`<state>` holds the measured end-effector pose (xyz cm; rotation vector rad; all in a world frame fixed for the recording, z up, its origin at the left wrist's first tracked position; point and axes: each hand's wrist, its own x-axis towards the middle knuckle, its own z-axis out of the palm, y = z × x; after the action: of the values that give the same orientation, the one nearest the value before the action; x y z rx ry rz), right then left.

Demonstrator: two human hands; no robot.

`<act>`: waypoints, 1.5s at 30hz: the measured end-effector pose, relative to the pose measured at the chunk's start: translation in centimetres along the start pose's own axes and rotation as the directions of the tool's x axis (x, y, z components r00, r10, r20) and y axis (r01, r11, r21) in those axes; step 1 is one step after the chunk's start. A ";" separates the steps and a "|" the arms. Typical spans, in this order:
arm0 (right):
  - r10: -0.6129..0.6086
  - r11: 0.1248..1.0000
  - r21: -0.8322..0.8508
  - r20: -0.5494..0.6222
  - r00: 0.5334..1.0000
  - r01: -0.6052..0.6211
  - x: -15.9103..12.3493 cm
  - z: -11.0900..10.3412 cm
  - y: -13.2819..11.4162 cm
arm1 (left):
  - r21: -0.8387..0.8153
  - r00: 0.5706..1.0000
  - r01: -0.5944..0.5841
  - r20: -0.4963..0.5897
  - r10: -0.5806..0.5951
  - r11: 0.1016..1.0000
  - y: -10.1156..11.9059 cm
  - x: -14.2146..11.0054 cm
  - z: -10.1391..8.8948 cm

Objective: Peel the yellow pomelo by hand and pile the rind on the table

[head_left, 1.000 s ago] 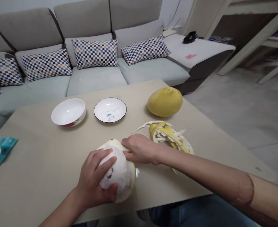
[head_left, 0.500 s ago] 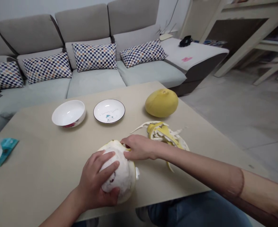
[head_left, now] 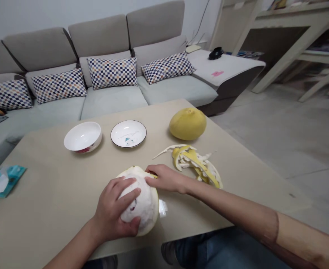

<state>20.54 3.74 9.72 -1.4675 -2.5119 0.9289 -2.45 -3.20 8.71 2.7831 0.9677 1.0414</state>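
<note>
Two grips hold near the table's front edge: left hand on pomelo, right hand on rind; we advise slow pulling.

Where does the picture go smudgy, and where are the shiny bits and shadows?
Head view: furniture at far right looks blurry; same head view: a bright glint inside the bowl; head view again: a soft shadow beside the whole yellow fruit, and the peeled fruit greyer low down.

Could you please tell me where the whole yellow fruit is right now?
In the head view, the whole yellow fruit sits right of the plate, just beyond the peel strips.
</note>
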 end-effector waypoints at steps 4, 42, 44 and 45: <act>-0.005 0.995 -0.102 -0.017 1.000 0.003 -0.3 -0.7 -1.0 | 0.006 1.000 -0.010 -0.007 0.010 1.000 0.1 0.0 0.0; 0.045 0.998 0.053 -0.136 0.990 -0.038 -6.5 -1.0 -2.8 | 0.025 0.986 0.054 0.159 -0.058 0.998 1.7 -1.0 -2.2; 0.087 0.996 -0.013 -0.120 0.989 -0.090 -6.2 -1.0 -3.1 | 0.075 0.974 0.101 0.194 -0.114 0.992 2.4 -0.2 -2.2; 0.099 0.994 -0.043 -0.102 0.990 -0.104 -5.9 -1.0 -3.2 | 0.091 0.971 0.113 0.202 -0.130 0.989 2.5 0.1 -2.1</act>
<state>21.63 -1.75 13.61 -1.6276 -2.4251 0.7924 -2.24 -5.57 10.97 2.7804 1.1565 0.6957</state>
